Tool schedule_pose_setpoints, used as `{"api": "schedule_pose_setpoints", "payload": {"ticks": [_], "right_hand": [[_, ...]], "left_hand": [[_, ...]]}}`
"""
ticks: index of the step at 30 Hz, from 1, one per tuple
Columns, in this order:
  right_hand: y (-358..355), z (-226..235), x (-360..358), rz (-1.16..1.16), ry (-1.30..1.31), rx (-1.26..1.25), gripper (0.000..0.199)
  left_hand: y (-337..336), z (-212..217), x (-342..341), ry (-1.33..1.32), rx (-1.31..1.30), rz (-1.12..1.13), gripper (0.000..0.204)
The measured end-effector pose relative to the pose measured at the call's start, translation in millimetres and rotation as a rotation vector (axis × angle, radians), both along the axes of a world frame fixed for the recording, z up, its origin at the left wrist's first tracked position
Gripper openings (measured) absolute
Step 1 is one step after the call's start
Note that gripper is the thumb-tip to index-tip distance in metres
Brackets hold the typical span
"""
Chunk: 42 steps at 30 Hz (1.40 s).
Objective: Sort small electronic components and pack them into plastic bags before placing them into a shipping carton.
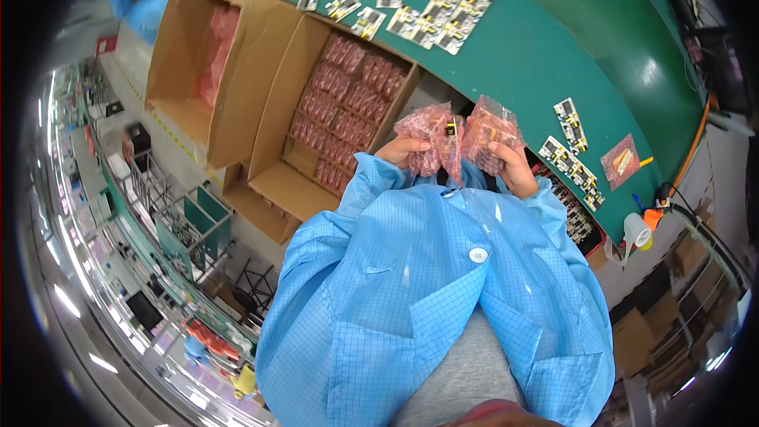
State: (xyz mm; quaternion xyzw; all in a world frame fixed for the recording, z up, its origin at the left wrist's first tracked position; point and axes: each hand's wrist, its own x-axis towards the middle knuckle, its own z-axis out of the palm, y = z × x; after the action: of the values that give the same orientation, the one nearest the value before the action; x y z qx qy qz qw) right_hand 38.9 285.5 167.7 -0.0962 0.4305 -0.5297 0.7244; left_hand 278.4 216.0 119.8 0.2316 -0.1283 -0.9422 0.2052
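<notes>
At the near edge of the green table, my left hand [402,150] is closed on pink bubble-wrap bags [425,122]. A bit of a circuit board [451,128], black and yellow, shows among them. My right hand [515,170] grips another pink bubble-wrap bag [492,128], its thumb lying across the front. What sits inside this bag is blurred by the wrap. The two bundles are side by side, nearly touching. To the left stands an open cardboard box [277,111] with rows of pink-wrapped packs [348,71] between dividers.
Loose circuit boards [455,12] lie across the far green table [538,47], with more boards [571,170] at right beside a wrapped one [621,162]. A dark bin of boards [575,217] sits by my right side. Another cardboard box [182,71] and a co-worker's blue sleeve [154,12] are far left.
</notes>
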Motion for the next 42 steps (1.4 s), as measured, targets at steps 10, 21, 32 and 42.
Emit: {"api": "schedule_pose_setpoints", "payload": {"ticks": [10, 21, 32, 42], "right_hand": [[21, 17, 136, 0.710, 0.377, -0.178, 0.081], [57, 15, 248, 0.807, 0.259, -0.320, 0.094], [11, 0, 314, 0.906, 0.511, -0.324, 0.084], [-40, -28, 372, 1.004, 0.376, -0.362, 0.078]], "left_hand": [[84, -2, 145, -0.067, -0.011, 0.246, 0.059], [172, -22, 253, -0.071, -0.237, 0.412, 0.057], [159, 12, 293, -0.304, -0.102, 0.579, 0.065], [120, 11, 345, -0.492, -0.096, 0.523, 0.076]]}}
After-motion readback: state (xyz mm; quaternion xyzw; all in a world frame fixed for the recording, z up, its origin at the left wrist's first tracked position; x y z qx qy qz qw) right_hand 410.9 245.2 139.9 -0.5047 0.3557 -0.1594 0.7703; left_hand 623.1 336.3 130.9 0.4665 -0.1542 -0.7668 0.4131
